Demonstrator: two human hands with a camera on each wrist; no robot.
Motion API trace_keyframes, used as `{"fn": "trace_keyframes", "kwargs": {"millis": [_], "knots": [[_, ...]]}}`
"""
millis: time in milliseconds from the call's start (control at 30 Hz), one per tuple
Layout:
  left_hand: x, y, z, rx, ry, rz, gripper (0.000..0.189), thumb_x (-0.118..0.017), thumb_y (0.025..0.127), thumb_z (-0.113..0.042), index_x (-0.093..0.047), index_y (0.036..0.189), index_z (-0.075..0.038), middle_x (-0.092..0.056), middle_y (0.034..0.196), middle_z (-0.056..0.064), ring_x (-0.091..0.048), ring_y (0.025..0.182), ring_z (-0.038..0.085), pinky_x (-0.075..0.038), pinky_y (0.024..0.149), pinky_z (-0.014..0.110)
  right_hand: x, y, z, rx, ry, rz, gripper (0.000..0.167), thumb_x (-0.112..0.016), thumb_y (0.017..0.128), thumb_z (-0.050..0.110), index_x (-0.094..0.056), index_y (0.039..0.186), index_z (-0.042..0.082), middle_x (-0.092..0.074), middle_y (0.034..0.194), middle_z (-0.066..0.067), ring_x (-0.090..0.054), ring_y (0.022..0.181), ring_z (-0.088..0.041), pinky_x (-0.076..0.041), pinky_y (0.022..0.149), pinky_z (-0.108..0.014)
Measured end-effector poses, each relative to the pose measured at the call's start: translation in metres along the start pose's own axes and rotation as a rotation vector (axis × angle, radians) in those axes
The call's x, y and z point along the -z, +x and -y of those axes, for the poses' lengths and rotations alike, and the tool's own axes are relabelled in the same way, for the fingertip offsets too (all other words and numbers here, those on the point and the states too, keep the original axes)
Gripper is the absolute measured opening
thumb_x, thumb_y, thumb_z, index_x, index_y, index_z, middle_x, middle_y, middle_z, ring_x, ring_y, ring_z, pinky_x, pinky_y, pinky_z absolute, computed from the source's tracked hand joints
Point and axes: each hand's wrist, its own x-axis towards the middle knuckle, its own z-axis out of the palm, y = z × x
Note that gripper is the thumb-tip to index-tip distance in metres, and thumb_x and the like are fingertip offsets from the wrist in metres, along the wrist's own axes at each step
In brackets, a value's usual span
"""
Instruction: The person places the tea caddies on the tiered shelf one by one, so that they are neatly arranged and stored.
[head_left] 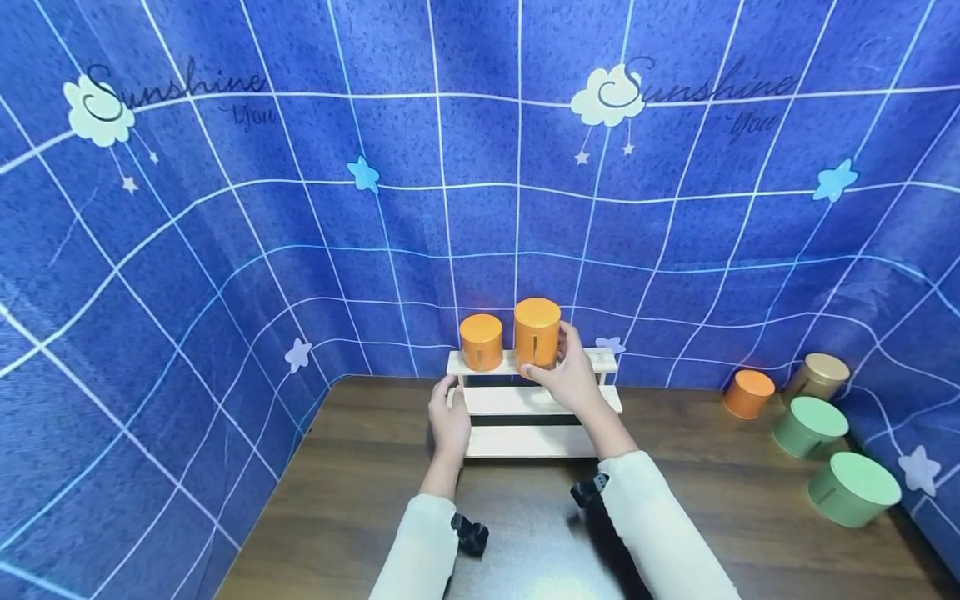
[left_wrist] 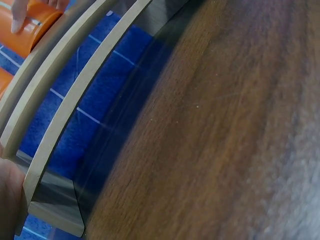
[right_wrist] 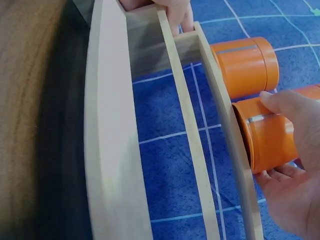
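Orange canister [head_left: 537, 333] on top tier of wooden rack [head_left: 534, 402], gripped by right hand [head_left: 572, 375]
Right fingers and thumb curled round canister body; it stands upright just beside smaller orange canister [head_left: 481, 341]; left hand [head_left: 450, 423] holds rack's left end post, fingers wrapped on it; rack sits on dark table [head_left: 360, 500].

left hand [head_left: 450, 421] gripping, right hand [head_left: 572, 373] clasping

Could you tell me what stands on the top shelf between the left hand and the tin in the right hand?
A smaller orange tin; the head view shows it.
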Motion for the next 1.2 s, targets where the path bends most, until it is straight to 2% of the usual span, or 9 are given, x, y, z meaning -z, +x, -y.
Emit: {"fn": "trace_keyframes", "kwargs": {"millis": [167, 400, 533, 900, 1200], "knots": [[0.000, 0.000, 0.000, -0.003, 0.002, 0.000, 0.028, -0.057, 0.098, 0.003, -0.067, 0.124, 0.001, -0.064, 0.123, 0.014, -0.055, 0.124, 0.028, -0.041, 0.107, 0.044, 0.000, 0.009, -0.003, 0.010, 0.028, 0.043, 0.097, -0.090, 0.076, 0.012, -0.031, 0.153, 0.008, -0.052, 0.142, -0.016, -0.052, 0.131, -0.030, -0.040, 0.111, -0.043], [0.000, -0.002, 0.001, -0.007, -0.006, -0.002, 0.028, -0.057, 0.097, 0.005, -0.067, 0.123, 0.002, -0.064, 0.121, 0.015, -0.056, 0.122, 0.028, -0.042, 0.107, 0.044, 0.001, 0.010, -0.010, -0.020, -0.003, 0.066, 0.101, -0.092, 0.073, 0.013, -0.031, 0.153, 0.007, -0.052, 0.143, -0.016, -0.049, 0.134, -0.029, -0.038, 0.113, -0.041], [0.000, 0.000, 0.001, -0.019, -0.011, 0.002, 0.028, -0.057, 0.098, 0.003, -0.067, 0.124, 0.001, -0.064, 0.121, 0.014, -0.056, 0.122, 0.028, -0.042, 0.107, 0.043, 0.000, 0.011, -0.011, -0.006, -0.016, 0.056, 0.099, -0.092, 0.072, 0.012, -0.034, 0.152, 0.006, -0.053, 0.142, -0.017, -0.050, 0.134, -0.030, -0.039, 0.113, -0.040], [0.000, -0.001, 0.001, -0.002, 0.009, 0.002, 0.027, -0.058, 0.098, 0.001, -0.068, 0.124, -0.001, -0.065, 0.121, 0.012, -0.057, 0.122, 0.025, -0.043, 0.106, 0.042, -0.004, 0.012, -0.015, 0.014, -0.050, 0.024, 0.098, -0.092, 0.071, 0.006, -0.035, 0.151, 0.003, -0.054, 0.141, -0.021, -0.051, 0.132, -0.032, -0.041, 0.111, -0.039], [0.001, -0.001, 0.000, 0.008, 0.008, -0.003, 0.028, -0.058, 0.098, 0.001, -0.068, 0.124, -0.002, -0.065, 0.122, 0.011, -0.056, 0.123, 0.025, -0.042, 0.106, 0.042, -0.005, 0.013, -0.016, 0.033, -0.110, 0.013, 0.096, -0.093, 0.071, 0.010, -0.038, 0.149, 0.003, -0.057, 0.136, -0.021, -0.056, 0.126, -0.032, -0.046, 0.107, -0.038]]}}
